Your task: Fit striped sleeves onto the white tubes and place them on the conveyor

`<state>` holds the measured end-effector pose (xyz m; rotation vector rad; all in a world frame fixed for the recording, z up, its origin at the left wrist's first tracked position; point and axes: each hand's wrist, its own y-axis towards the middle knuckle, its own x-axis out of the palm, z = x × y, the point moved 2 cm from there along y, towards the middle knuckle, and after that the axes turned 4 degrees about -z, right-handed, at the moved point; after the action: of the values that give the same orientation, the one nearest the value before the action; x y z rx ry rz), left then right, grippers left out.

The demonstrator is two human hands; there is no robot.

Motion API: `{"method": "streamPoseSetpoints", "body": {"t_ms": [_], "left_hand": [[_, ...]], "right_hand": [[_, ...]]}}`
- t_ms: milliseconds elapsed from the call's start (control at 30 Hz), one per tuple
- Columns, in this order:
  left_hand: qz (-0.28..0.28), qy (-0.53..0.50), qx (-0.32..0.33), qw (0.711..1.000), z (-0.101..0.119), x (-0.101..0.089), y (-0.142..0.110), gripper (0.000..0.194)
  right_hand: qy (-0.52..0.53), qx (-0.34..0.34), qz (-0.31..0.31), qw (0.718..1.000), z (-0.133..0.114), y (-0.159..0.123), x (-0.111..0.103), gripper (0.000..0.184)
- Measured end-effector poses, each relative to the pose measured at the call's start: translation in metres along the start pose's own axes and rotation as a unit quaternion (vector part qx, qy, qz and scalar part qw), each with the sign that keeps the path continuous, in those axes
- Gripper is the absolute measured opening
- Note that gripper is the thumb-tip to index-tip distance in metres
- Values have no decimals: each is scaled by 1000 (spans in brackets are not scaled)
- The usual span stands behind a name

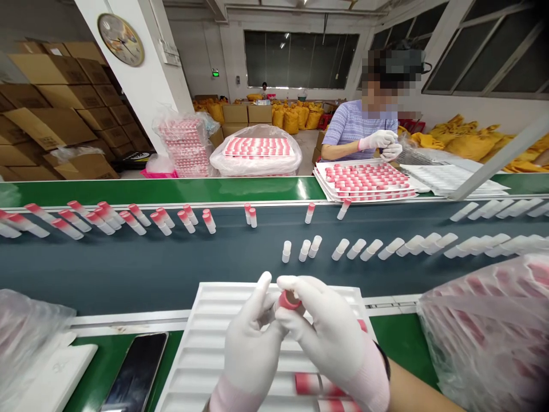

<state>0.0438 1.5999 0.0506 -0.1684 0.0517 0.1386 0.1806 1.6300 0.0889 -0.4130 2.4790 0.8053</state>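
A small pink-red tube (290, 300), its hollow end facing up, is between my gloved hands above a white ridged tray (193, 349). My right hand (328, 329) pinches its rim between thumb and fingers. Curled fingers of my left hand (253, 337) close around the tube's left and lower side, with the thumb pointing up; the lower part is hidden. Pink-and-white tubes (315, 384) lie in the tray's grooves under my right wrist, partly covered by it.
Beyond the tray runs a dark belt (171, 269) with white tubes (286, 252) and red-topped tubes (309, 213) standing in rows. A phone (137, 372) lies left; plastic-wrapped tubes (493, 320) sit right. Across the belt, a co-worker (364, 131) handles something behind a filled tray (364, 177).
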Motion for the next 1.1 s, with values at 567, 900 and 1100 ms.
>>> {"method": "streamPoseSetpoints", "body": {"t_ms": [567,900,1100], "left_hand": [[-8,226,-14,974,-80,-3,148,102],[-42,227,10,973,-97,17,195,52],[-23,200,32,979,-76,13,179,35]], "right_hand": [[-182,361,40,914,201,130,-38,87],[-208,399,-31,892,259,158,-11,45],[-219,400,-52,888,239,160,-14,55]]}}
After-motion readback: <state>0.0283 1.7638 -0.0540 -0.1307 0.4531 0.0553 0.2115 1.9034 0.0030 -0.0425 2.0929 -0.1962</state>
